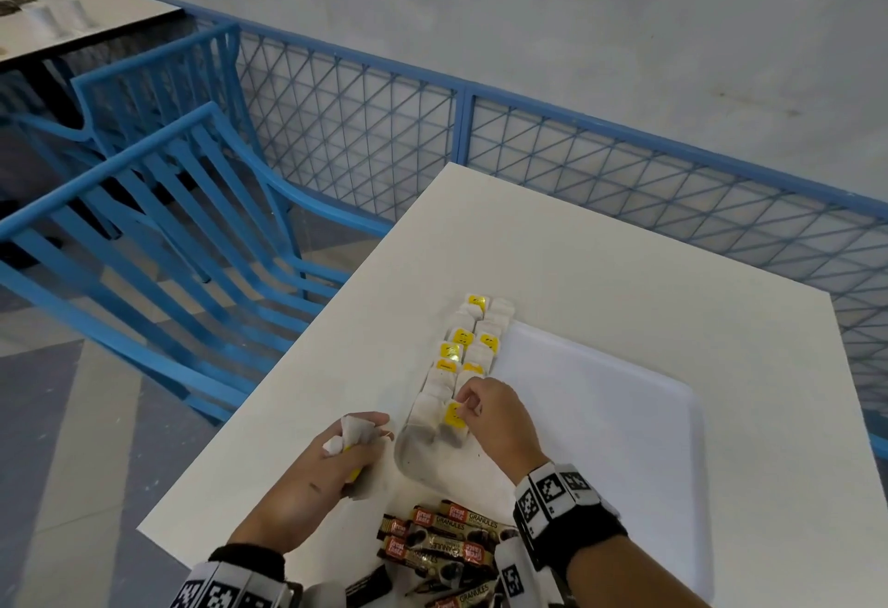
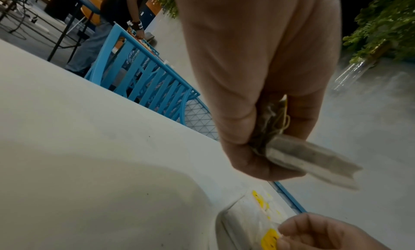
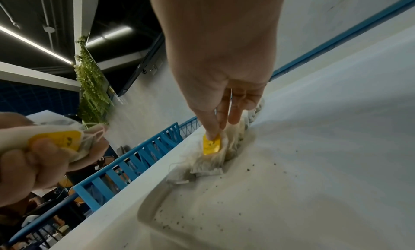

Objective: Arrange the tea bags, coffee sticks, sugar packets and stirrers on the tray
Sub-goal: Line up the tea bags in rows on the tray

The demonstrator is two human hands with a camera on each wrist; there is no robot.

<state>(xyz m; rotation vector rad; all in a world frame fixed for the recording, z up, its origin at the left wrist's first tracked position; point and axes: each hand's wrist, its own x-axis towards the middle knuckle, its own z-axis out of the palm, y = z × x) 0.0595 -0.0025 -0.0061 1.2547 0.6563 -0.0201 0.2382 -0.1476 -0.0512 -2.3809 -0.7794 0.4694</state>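
Several tea bags (image 1: 468, 343) with yellow tags lie in two columns along the left side of the white tray (image 1: 605, 439). My right hand (image 1: 463, 408) is over the nearest tea bag (image 3: 209, 163) in the row. Its fingertips (image 3: 212, 136) pinch that bag's yellow tag (image 3: 211, 146). My left hand (image 1: 358, 439) hovers just left of the tray and grips a bunch of tea bags (image 2: 298, 158), also seen as a held bundle with a yellow tag (image 3: 57, 138). Coffee sticks (image 1: 447, 542) lie in a loose pile at the table's near edge, between my wrists.
The white table (image 1: 576, 247) stretches away beyond the tray. Blue chairs (image 1: 158, 204) stand to its left and a blue mesh railing (image 1: 624, 165) runs behind it. Dark tea crumbs (image 3: 224, 209) dot the tray's near corner. Another person (image 2: 107, 23) stands far off.
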